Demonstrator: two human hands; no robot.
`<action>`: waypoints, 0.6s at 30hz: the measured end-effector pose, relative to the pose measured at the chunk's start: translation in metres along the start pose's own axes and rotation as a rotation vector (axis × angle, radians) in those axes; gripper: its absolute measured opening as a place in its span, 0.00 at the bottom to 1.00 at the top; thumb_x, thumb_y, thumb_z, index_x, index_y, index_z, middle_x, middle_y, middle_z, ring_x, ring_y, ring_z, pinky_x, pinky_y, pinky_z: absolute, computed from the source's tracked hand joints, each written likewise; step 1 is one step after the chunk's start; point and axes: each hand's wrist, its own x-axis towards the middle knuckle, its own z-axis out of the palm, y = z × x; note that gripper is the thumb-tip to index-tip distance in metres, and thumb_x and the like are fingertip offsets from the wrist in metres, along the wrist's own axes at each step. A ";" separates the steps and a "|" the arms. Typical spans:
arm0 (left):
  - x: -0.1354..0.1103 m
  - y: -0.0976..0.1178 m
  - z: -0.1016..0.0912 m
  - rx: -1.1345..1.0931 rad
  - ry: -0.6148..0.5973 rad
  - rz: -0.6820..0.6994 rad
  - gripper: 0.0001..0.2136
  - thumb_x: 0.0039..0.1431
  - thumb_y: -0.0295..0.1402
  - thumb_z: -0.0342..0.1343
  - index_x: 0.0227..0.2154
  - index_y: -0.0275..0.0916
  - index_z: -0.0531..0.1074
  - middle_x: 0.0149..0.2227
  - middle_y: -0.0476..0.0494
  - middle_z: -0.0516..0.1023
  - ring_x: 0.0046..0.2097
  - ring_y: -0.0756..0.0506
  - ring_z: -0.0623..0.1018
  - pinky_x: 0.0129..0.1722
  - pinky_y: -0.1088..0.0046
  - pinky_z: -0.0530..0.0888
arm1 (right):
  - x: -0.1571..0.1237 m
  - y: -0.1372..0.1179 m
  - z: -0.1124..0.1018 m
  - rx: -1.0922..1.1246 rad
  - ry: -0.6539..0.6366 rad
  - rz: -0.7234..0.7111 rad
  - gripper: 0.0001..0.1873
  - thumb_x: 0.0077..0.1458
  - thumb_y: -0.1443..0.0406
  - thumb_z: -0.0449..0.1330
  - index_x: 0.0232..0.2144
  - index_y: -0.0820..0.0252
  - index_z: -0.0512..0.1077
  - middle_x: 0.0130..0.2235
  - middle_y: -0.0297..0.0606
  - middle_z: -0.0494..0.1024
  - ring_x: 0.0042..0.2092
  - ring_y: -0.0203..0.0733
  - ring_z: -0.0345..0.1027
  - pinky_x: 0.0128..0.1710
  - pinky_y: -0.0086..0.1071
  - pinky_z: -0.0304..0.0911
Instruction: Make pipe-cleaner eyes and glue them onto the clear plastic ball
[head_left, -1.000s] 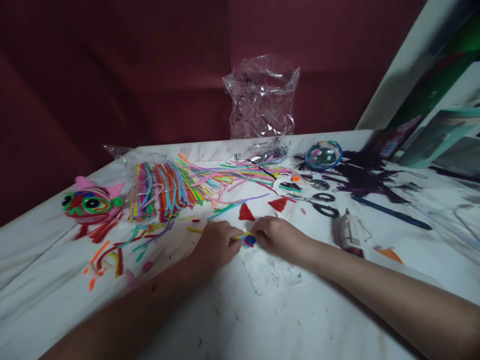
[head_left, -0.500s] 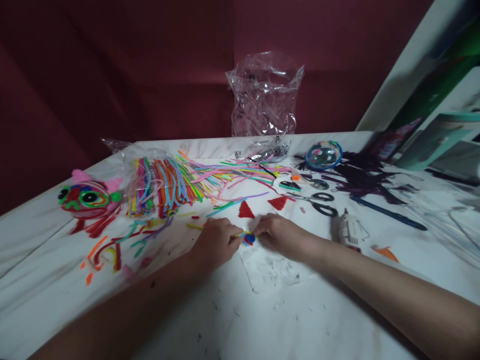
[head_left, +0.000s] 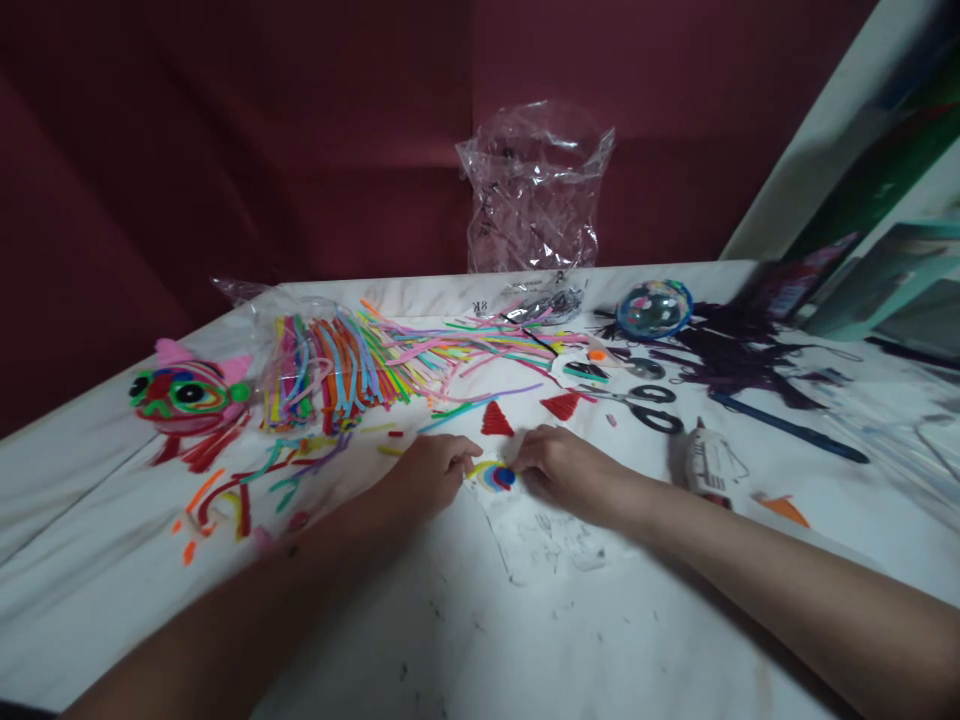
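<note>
Where the small multicoloured coil [head_left: 494, 476] lies flat on the white table [head_left: 570, 640], I see my left hand [head_left: 427, 472] and right hand [head_left: 559, 466] pinching its edges from either side, fingers curled onto it. Just beyond it sit 2 red fuzzy triangles [head_left: 496, 420], with scissors [head_left: 637, 405] and a glue gun [head_left: 709, 462] to the right. A spill of coloured pipe cleaners [head_left: 360, 365] and a pipe-cleaner animal face [head_left: 187, 395] lie to the left.
</note>
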 end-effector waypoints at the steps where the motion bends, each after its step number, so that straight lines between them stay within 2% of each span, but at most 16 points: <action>1: 0.000 0.000 -0.001 0.000 -0.001 0.000 0.16 0.54 0.25 0.47 0.41 0.34 0.76 0.37 0.42 0.81 0.39 0.45 0.79 0.40 0.73 0.71 | 0.000 0.000 0.000 -0.001 -0.002 -0.001 0.17 0.49 0.77 0.54 0.33 0.59 0.79 0.36 0.42 0.79 0.40 0.43 0.71 0.42 0.32 0.64; 4: 0.000 0.001 -0.002 -0.025 -0.003 -0.001 0.15 0.54 0.26 0.48 0.40 0.33 0.76 0.38 0.40 0.81 0.40 0.45 0.79 0.41 0.72 0.71 | 0.000 0.000 0.000 -0.005 -0.006 0.000 0.15 0.49 0.77 0.54 0.33 0.60 0.79 0.36 0.42 0.79 0.40 0.43 0.71 0.41 0.32 0.64; 10: 0.001 0.001 -0.004 -0.161 -0.046 -0.101 0.14 0.51 0.24 0.49 0.38 0.33 0.76 0.34 0.43 0.82 0.35 0.46 0.79 0.35 0.74 0.72 | 0.000 -0.001 0.000 -0.010 -0.007 -0.001 0.15 0.50 0.76 0.54 0.32 0.60 0.79 0.36 0.42 0.78 0.39 0.42 0.71 0.41 0.33 0.64; 18: 0.001 -0.003 0.001 -0.225 -0.031 -0.113 0.12 0.49 0.26 0.51 0.35 0.34 0.76 0.31 0.45 0.82 0.34 0.46 0.79 0.34 0.73 0.72 | 0.001 0.001 0.000 0.011 -0.007 -0.021 0.16 0.49 0.77 0.54 0.32 0.59 0.79 0.35 0.42 0.78 0.39 0.42 0.71 0.41 0.32 0.64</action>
